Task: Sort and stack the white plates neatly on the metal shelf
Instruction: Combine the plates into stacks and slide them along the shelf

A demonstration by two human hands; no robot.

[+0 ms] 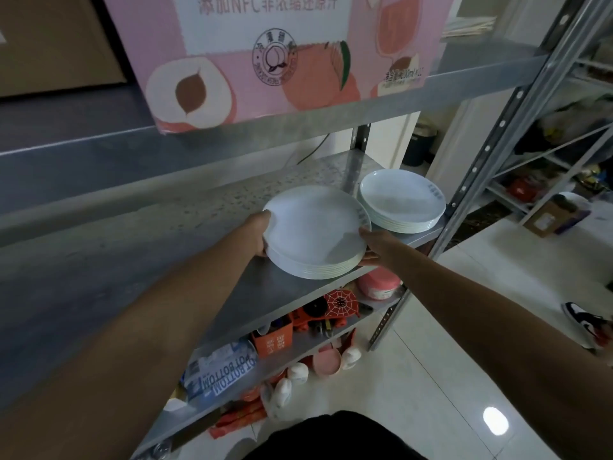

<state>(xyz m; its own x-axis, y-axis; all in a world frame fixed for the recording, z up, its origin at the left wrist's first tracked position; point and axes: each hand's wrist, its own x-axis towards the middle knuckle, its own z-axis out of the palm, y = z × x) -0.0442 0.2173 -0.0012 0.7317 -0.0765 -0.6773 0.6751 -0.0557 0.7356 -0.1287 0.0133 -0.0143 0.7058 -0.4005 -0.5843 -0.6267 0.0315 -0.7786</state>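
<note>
Glossy pale tiled floor [464, 376] with a bright light reflection [495, 421]; second metal rack [544, 154] at right, holding clutter.

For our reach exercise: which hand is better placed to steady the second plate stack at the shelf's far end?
Right. The right hand sits on the held stack beside the second stack; the left hand is opposite.

The plates [315, 232] at frame centre looked smooth, glossy white; the shelf [265, 293] beneath was dull, speckled grey metal; lower right, the floor tiles [464, 376] shone
</note>
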